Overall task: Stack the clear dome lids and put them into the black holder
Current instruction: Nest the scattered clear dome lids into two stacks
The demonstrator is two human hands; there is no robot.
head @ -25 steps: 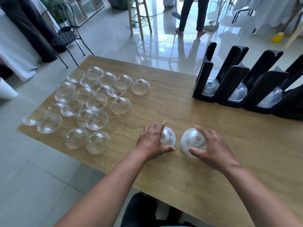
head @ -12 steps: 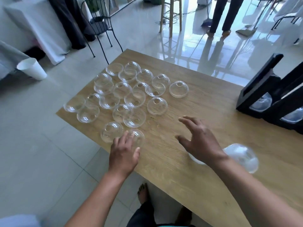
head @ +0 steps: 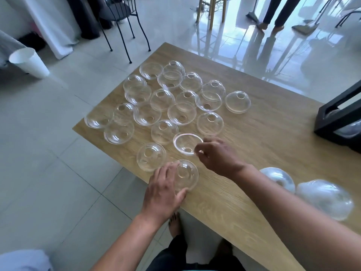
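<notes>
Several clear dome lids (head: 172, 102) lie spread over the left half of the wooden table (head: 263, 145), some dome up, some upturned. My left hand (head: 163, 189) grips a dome-up lid (head: 185, 174) at the table's near edge. My right hand (head: 218, 155) pinches the rim of an upturned lid (head: 185, 143) just beyond it. Two stacks of nested lids (head: 324, 196) lie on their sides at the right, behind my right forearm. The black holder (head: 340, 124) shows only its left end at the right edge, with lids inside.
A black wire chair (head: 121, 22) and a white paper cup (head: 29, 62) stand on the tiled floor to the left. A wooden stool and a person's legs (head: 275, 14) are beyond the table. The table's near edge runs diagonally under my hands.
Both hands let go of the two stacks, which now lie at the right. My view swung left. My left hand closed on the near lid and my right hand took an upturned lid's rim.
</notes>
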